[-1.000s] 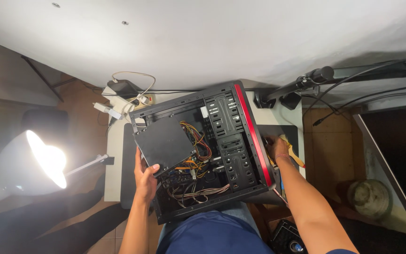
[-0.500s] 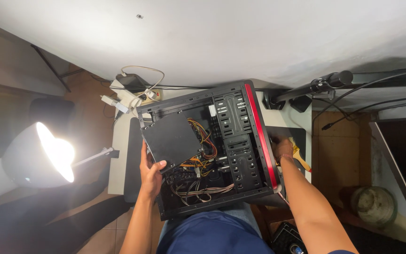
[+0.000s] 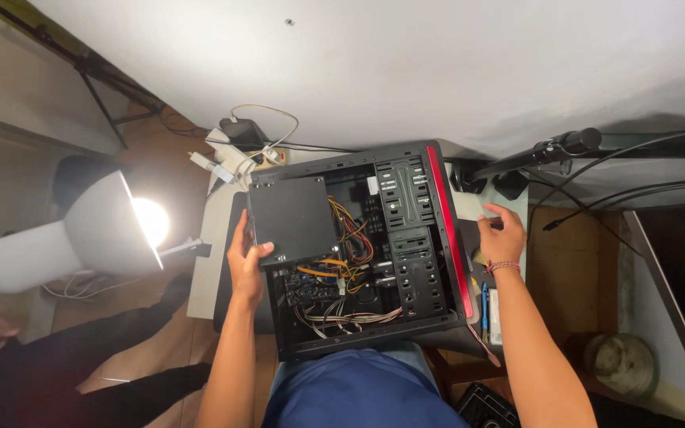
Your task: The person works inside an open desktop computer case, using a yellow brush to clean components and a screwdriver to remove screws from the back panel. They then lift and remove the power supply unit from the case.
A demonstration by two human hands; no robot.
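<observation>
Lying on a small white counter under a white wall, open PC case w/ red front strip; lit desk lamp left of case, power strip behind it. Left hand grip clasps black panel at case's left edge. Right hand rests open, fingers spread, just right of case.

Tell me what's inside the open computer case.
Inside the computer case: a black box held by the left hand, orange and yellow cables, drive bays and a circuit board. The box hides whatever lies beneath it.
</observation>
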